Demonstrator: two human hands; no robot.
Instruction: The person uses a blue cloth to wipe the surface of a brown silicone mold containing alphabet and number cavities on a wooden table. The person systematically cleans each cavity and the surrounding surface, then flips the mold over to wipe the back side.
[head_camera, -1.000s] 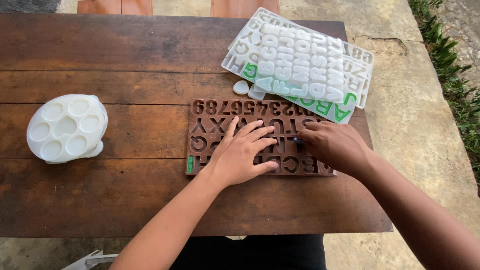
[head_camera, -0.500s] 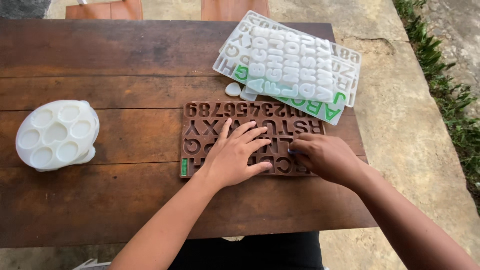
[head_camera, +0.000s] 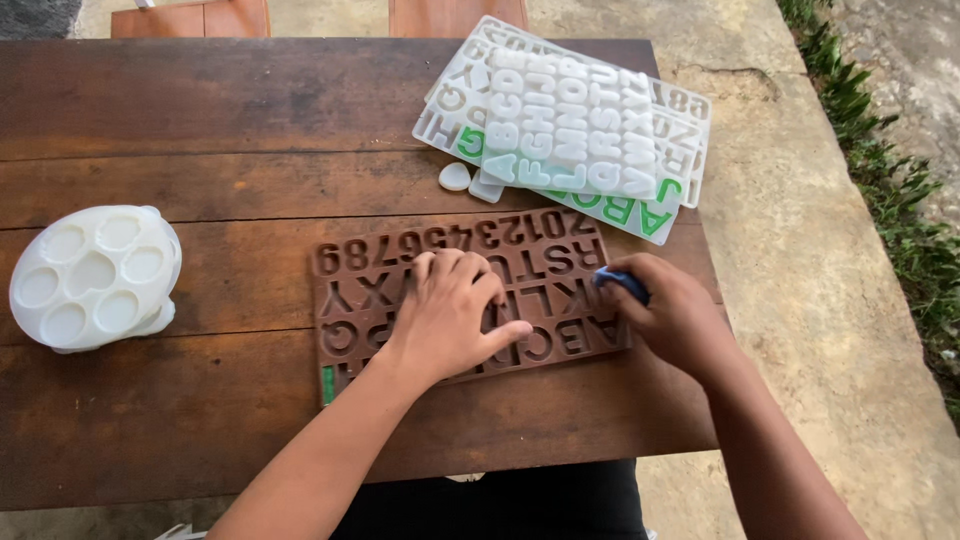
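Observation:
A brown silicone mould with letter and number cavities lies flat on the wooden table. My left hand presses down on its middle, fingers curled and thumb out to the right. At the mould's right end, my right hand is closed around a small blue object, whose tip touches the mould. What the blue object is cannot be made out.
A stack of white translucent letter moulds with some green letters lies at the table's far right. Two small white pieces sit beside it. A white round mould with circular cavities rests at the left. Concrete ground and grass lie to the right.
My left hand's fingers have curled in from a spread position. My right hand has shifted slightly and the blue object now shows. The camera view has moved a little.

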